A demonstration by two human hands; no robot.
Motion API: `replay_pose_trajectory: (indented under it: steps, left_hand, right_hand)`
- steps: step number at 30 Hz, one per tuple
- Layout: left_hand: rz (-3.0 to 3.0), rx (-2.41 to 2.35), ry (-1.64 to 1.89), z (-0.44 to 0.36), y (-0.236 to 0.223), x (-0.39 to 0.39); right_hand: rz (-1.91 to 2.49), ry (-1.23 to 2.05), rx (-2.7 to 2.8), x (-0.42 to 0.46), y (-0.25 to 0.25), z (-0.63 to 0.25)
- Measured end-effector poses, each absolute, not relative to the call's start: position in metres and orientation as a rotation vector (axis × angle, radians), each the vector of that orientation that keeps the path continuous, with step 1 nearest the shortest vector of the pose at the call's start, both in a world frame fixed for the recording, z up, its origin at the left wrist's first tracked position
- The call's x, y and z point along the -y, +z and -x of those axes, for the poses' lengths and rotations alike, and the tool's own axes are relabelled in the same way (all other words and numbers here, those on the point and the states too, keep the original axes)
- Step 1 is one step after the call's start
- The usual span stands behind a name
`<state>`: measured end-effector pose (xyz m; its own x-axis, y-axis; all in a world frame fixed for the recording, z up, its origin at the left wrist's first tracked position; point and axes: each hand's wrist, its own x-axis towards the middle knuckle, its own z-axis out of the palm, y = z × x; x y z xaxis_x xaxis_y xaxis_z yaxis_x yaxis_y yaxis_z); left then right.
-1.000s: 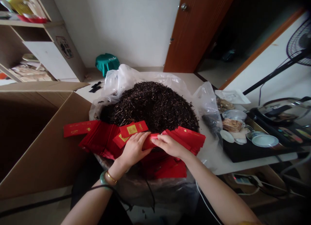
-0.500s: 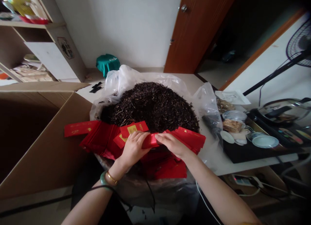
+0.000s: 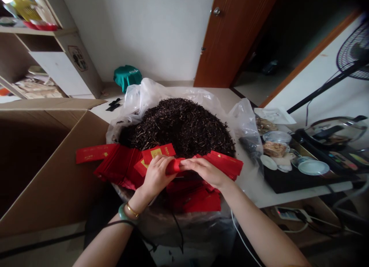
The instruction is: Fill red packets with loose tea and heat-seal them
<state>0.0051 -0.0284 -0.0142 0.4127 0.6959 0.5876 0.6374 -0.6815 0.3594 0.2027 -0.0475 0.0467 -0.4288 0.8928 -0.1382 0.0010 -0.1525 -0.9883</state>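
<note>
Between my hands is a red packet point(image 3: 173, 166), partly hidden by my fingers. My left hand point(image 3: 157, 174) is closed round its left part, thumb below and fingers on top. With bent fingers, my right hand point(image 3: 203, 170) grips the right end. Beyond them lies a heap of dark loose tea leaves point(image 3: 184, 122) in a clear plastic bag point(image 3: 245, 117). Stacked red packets point(image 3: 121, 163) spread out left of my hands, one with a gold panel on top. More red packets point(image 3: 223, 165) fan out at the right, and others point(image 3: 198, 199) lie below my hands.
An open cardboard box point(image 3: 72, 159) stands at the left. To the right, a dark tray point(image 3: 288, 184) bears lidded tubs and small dishes near a glass kettle point(image 3: 337, 130). A black cable point(image 3: 57, 240) crosses my left forearm. Behind are a green-covered stool point(image 3: 127, 76) and a fan point(image 3: 354, 51).
The red packet has tilted and shifted slightly left between my hands. My right fingers have slid along to cover more of its right end. The stacks stay put.
</note>
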Motion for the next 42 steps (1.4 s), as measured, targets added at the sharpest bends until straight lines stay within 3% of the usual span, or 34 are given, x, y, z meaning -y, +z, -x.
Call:
replay_pose_trajectory:
  steps: [9, 12, 15, 17, 23, 34, 42]
  left_hand:
    - [-2.499, -1.209, 1.252, -0.007, -0.011, 0.026]
    - [-2.424, -1.244, 1.270, -0.007, -0.009, 0.024]
    - [-2.329, -1.302, 1.285, -0.005, -0.010, 0.021]
    - [-2.274, -1.342, 1.302, -0.003, -0.012, 0.018]
    - [-2.168, -1.400, 1.374, 0.002, -0.019, 0.010]
    - [-2.081, -1.420, 1.393, 0.001, -0.017, 0.011]
    - [-2.087, -1.418, 1.392, -0.001, -0.019, 0.009]
  right_hand:
    - [1.103, 1.471, 1.400, 0.036, 0.051, -0.222]
    - [1.334, 1.139, 1.560, 0.006, 0.049, -0.229]
    - [1.850, 0.574, 1.946, -0.039, 0.046, -0.227]
    - [1.991, 0.465, 1.976, -0.071, 0.045, -0.224]
    - [2.234, 0.416, 2.161, -0.120, 0.033, -0.213]
    - [2.321, 0.166, 2.359, -0.111, 0.015, -0.206]
    - [2.194, 0.277, 2.329, -0.100, 0.017, -0.211]
